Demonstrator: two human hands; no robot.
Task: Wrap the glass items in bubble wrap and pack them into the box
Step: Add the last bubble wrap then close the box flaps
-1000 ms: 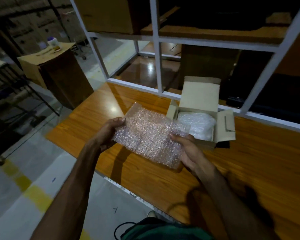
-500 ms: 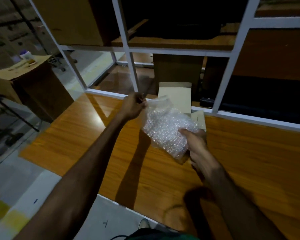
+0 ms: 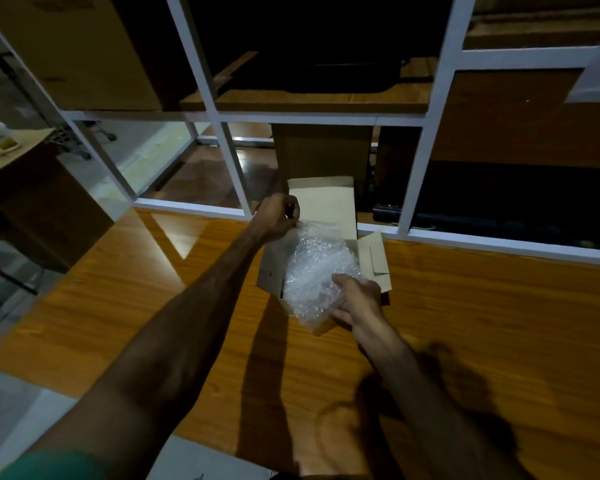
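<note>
A: Where's the bubble wrap sheet point(image 3: 321, 268)?

B: Over the open cardboard box point(image 3: 373, 258), draped across its mouth. My left hand point(image 3: 278, 216) pinches the far top corner, lifted. My right hand point(image 3: 357, 299) grips the near edge, fingers curled on it.

A: Why hold it at both ends?

B: I judge it keeps the sheet taut so it goes in as padding. The box sits on the wooden worktop point(image 3: 482, 323), against the white shelf frame point(image 3: 236, 168), lid flap point(image 3: 321, 202) upright.

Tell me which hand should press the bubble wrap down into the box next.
Probably the right hand: it holds the clear bubble wrap sheet at its near end, over the small open cardboard box. The left hand only pinches the far top edge.
</note>
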